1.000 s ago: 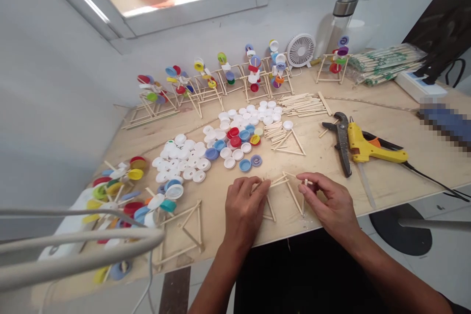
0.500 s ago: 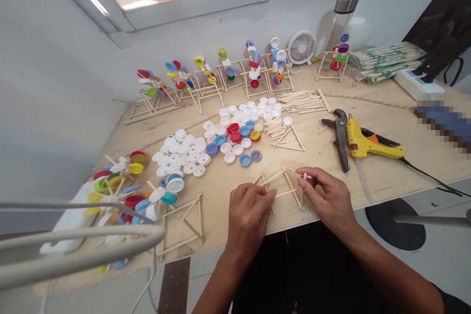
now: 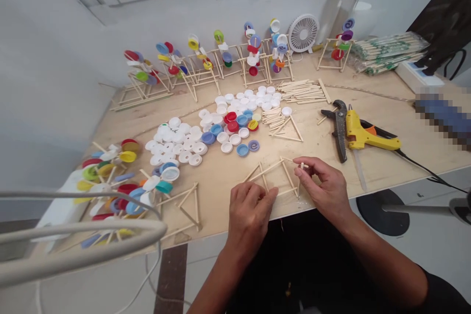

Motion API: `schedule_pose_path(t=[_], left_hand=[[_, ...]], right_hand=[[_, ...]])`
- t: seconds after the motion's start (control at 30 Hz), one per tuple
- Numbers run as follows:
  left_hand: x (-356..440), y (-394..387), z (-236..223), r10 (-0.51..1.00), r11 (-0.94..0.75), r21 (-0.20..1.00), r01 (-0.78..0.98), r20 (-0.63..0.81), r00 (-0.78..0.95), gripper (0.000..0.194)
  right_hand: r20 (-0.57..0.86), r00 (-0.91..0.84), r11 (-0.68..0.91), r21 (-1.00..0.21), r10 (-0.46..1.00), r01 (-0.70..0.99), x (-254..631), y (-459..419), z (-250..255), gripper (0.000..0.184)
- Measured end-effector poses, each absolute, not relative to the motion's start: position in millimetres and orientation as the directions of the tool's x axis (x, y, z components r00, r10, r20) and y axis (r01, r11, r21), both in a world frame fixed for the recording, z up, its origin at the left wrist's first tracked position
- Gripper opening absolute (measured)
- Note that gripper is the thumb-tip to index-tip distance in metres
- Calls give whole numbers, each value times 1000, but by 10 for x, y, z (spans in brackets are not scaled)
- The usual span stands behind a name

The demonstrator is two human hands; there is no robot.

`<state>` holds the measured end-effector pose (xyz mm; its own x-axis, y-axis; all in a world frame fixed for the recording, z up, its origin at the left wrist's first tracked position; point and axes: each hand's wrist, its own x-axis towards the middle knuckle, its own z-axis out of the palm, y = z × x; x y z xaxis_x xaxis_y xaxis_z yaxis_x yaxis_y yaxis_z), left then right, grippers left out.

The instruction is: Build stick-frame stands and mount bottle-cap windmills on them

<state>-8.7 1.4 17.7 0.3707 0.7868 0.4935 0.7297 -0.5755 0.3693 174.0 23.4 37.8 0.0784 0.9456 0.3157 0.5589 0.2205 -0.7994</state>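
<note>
My left hand (image 3: 250, 208) rests on the plywood table (image 3: 368, 167) near its front edge, fingers curled onto the near-left corner of a small wooden stick frame (image 3: 274, 171). My right hand (image 3: 324, 184) pinches the frame's right upright stick between thumb and fingertips. The frame has triangular sides and stands between both hands. Behind it lie a heap of white bottle caps (image 3: 176, 147) and some red and blue caps (image 3: 235, 127).
A yellow glue gun (image 3: 368, 137) and black pliers (image 3: 340, 127) lie to the right. Loose sticks (image 3: 303, 91) and a row of cap-and-stick windmills (image 3: 221, 59) stand behind, with a small white fan (image 3: 302, 33). More windmills (image 3: 121, 181) sit at left; a white cable (image 3: 81, 235) crosses the foreground.
The view has tilted down a little. Both hands stay on the stick frame, the left hand has drawn slightly nearer the table edge.
</note>
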Motion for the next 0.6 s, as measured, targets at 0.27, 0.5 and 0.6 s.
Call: schedule_pose_path(t=[0.27,0.5,0.6], left_hand=[[-96,29,150,783,-586,341,735,471,406,21],[-104,46,164,787,-592,357,723,448,423,23],[-110,53,189,799,-584,379,718,426,425,23]], right_hand=[[325,70,232,-795,943,560,1743,239,370,18],[337,65,245,-790,939,563,1743,239,367,16],[341,61,250,-788,938,562,1741,239,377,15]])
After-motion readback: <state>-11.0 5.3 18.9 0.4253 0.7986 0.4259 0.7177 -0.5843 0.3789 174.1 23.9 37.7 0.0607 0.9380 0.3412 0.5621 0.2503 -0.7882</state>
